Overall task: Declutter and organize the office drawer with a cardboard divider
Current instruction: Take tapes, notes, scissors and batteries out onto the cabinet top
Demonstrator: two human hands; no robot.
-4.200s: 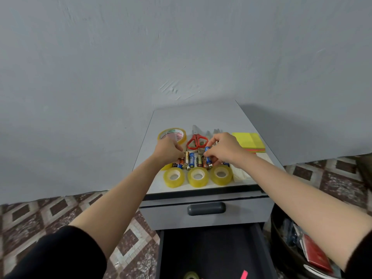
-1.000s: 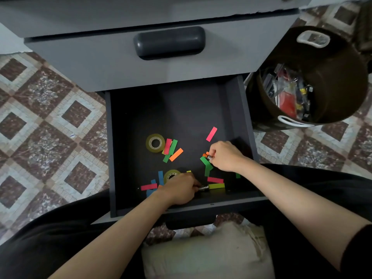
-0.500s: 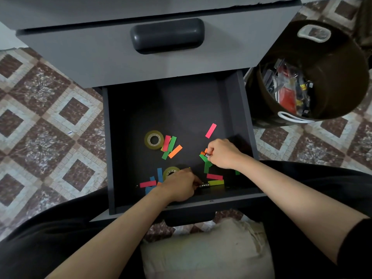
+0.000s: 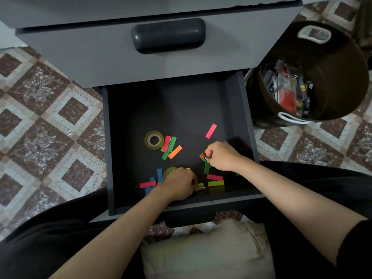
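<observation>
The dark lower drawer (image 4: 233, 101) stands pulled out below me. On its floor lie a clear tape roll (image 4: 154, 140), a second tape roll (image 4: 168, 171) half hidden by my left hand, and several coloured paper strips such as a pink strip (image 4: 211, 131). My left hand (image 4: 179, 185) is curled low near the front wall, its fingertips on a small battery (image 4: 202, 187). My right hand (image 4: 221, 156) pinches a small battery (image 4: 203, 156) over the green strips. No cardboard divider is in view.
The grey upper drawer front with its dark handle (image 4: 168, 35) is shut above. A brown basket (image 4: 314, 77) holding packets and stationery stands to the right on the patterned tile floor. A beige cushion (image 4: 205, 250) lies under the drawer front.
Four seconds ago both hands were arranging batteries on the cabinet top. Over the last second they stay in the lower drawer, fingers working at the small batteries, almost without moving.
</observation>
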